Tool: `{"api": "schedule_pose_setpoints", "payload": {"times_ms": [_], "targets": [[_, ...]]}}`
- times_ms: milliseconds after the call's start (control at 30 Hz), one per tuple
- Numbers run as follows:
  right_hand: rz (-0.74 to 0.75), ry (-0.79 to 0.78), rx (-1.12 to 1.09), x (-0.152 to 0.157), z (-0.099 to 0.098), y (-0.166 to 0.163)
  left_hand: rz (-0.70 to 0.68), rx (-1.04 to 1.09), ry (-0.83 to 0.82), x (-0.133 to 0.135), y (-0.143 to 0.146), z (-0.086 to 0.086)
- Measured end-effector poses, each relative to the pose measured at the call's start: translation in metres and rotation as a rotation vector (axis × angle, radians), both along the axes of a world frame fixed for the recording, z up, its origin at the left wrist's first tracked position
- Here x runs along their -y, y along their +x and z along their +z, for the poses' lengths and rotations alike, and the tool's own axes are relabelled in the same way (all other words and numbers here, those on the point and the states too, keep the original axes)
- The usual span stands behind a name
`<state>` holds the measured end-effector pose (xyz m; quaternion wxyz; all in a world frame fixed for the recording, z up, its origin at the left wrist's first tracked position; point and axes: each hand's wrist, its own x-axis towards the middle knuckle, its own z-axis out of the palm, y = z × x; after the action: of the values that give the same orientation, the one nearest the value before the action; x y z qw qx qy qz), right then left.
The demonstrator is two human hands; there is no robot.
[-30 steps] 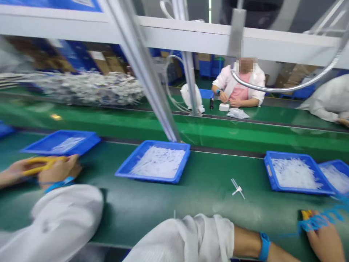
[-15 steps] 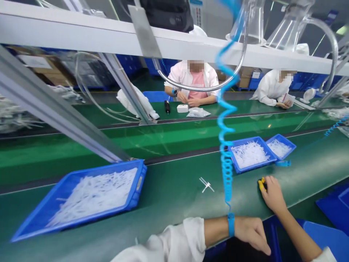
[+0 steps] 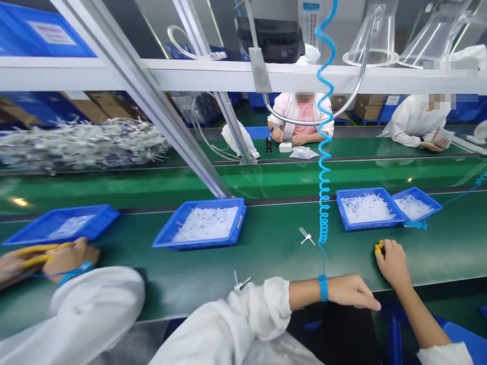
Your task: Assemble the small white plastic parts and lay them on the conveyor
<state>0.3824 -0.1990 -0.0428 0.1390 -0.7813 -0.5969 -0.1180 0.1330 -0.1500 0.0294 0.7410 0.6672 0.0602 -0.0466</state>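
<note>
My left hand (image 3: 352, 291), with a blue wrist strap (image 3: 323, 288) joined to a coiled blue cord (image 3: 323, 213), is held over the bench's front edge. It is bent at the knuckles, fingers loosely stretched, and nothing shows in it. To the right, my right hand (image 3: 395, 263) rests on the green bench top, closed around a small yellow-and-black tool (image 3: 379, 249); most of that tool is hidden. A few white strips (image 3: 306, 236) lie crossed on the bench, left of the cord. More white strips (image 3: 240, 282) lie beside my left sleeve.
Blue trays (image 3: 238, 223) of white strips stand along the bench, two (image 3: 344, 223) at the right. At far left, a co-worker's hands (image 3: 66, 261) grip a yellow-handled tool (image 3: 36, 249). Two people sit across the green line. A metal frame (image 3: 182, 142) crosses the view.
The view has swung left, bringing the co-worker's hands, a further tray and a pile of white pieces into sight. My right hand keeps its hold on the yellow-and-black tool.
</note>
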Motion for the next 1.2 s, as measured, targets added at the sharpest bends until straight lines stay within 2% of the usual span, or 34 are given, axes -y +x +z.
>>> {"api": "schedule_pose_setpoints", "payload": {"times_ms": [100, 167, 300, 367, 400, 467, 533, 633, 800, 1067, 1200], "targets": [[-0.004, -0.001, 0.007, 0.0, -0.001, 0.004, 0.094, 0.033, -0.016, -0.002, -0.038, 0.025], [-0.003, -0.003, 0.014, -0.001, -0.002, 0.007, 0.183, 0.033, 0.029, -0.013, -0.077, 0.042], [-0.005, -0.022, 0.017, -0.002, -0.003, 0.011, 0.546, -0.168, 0.278, -0.046, -0.177, 0.064], [-0.011, -0.038, 0.014, -0.003, -0.003, 0.012, 0.717, -0.305, 0.448, -0.058, -0.228, 0.064], [-0.013, -0.047, 0.012, -0.003, -0.002, 0.012, 0.76, -0.364, 0.544, -0.061, -0.252, 0.061], [-0.019, -0.061, 0.012, -0.004, -0.001, 0.012, 0.776, -0.461, 0.668, -0.061, -0.29, 0.053], [-0.023, -0.062, 0.017, -0.005, 0.0, 0.012, 0.755, -0.523, 0.71, -0.055, -0.314, 0.041], [-0.022, -0.054, 0.021, -0.005, 0.004, 0.009, 0.757, -0.518, 0.799, -0.039, -0.327, 0.021], [-0.008, -0.043, 0.003, -0.005, 0.012, 0.004, 0.846, -0.445, 0.965, -0.018, -0.322, -0.006], [-0.037, -0.079, 0.007, -0.005, 0.018, 0.0, 1.082, -0.357, 1.118, -0.003, -0.311, -0.034], [-0.041, -0.079, -0.002, -0.006, 0.019, 0.0, 1.143, -0.354, 1.173, 0.001, -0.303, -0.041]]}}
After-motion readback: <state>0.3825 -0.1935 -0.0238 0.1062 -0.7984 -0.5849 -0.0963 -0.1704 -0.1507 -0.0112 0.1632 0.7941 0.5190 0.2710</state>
